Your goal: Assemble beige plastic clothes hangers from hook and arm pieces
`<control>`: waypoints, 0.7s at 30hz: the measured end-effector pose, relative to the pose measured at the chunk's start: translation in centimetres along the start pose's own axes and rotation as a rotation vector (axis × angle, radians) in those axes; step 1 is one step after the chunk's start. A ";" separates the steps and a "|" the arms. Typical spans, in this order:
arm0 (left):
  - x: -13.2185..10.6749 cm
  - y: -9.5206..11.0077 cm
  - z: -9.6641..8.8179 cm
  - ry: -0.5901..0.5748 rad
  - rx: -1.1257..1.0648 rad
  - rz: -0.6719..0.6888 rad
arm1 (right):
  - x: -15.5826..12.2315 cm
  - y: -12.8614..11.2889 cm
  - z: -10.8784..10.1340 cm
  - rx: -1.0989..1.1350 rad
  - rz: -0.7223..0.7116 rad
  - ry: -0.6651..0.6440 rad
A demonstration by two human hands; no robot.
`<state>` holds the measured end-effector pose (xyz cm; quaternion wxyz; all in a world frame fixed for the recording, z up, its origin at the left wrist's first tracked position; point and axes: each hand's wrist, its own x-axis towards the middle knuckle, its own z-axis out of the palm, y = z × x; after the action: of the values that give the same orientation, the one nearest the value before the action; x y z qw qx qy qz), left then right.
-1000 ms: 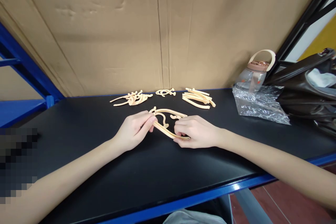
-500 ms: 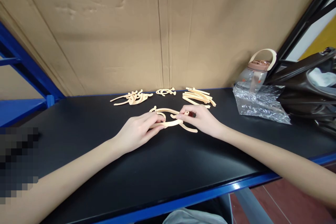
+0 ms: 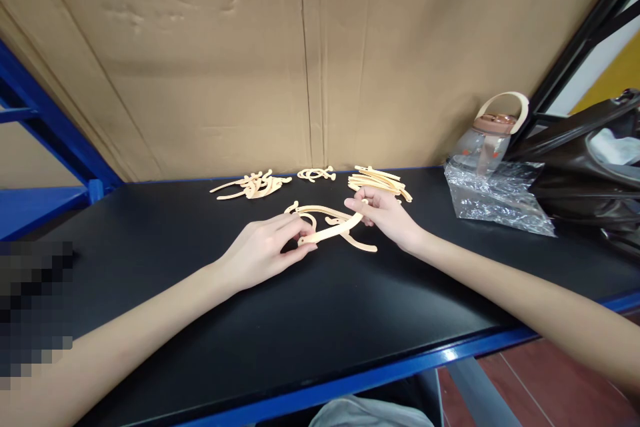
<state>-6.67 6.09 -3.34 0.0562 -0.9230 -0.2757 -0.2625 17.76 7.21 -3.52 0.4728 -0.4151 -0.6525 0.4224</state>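
A curved beige plastic strip (image 3: 334, 231) is held just above the black shelf top (image 3: 200, 307) between both hands. My left hand (image 3: 260, 251) pinches its near left end. My right hand (image 3: 383, 212) is closed on its far right end. Under and behind the strip lie a few more loose beige curved pieces (image 3: 320, 213), one of them (image 3: 363, 246) sticking out to the right below my right hand.
Three small heaps of beige pieces lie along the back: left heap (image 3: 253, 186), middle heap (image 3: 315, 175), right heap (image 3: 377, 181). A clear bottle with a beige handle (image 3: 487, 133) stands on a crinkled plastic bag (image 3: 493, 197); a dark bag (image 3: 580, 173) sits at right. Cardboard wall (image 3: 300, 60) behind.
My right hand went from the near end of the assembled pieces up and back to the right, lifting one strip's far end. My left hand shifted its pinch slightly to the right.
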 end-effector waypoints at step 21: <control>0.2 3.1 -0.7 -0.092 -0.207 0.054 | -1.3 -1.1 -0.3 -0.771 -0.654 0.122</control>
<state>-5.23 3.41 -2.50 -0.0451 -0.9420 -0.2244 -0.2455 18.20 5.76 -2.79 0.4298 -0.3574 -0.8280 -0.0443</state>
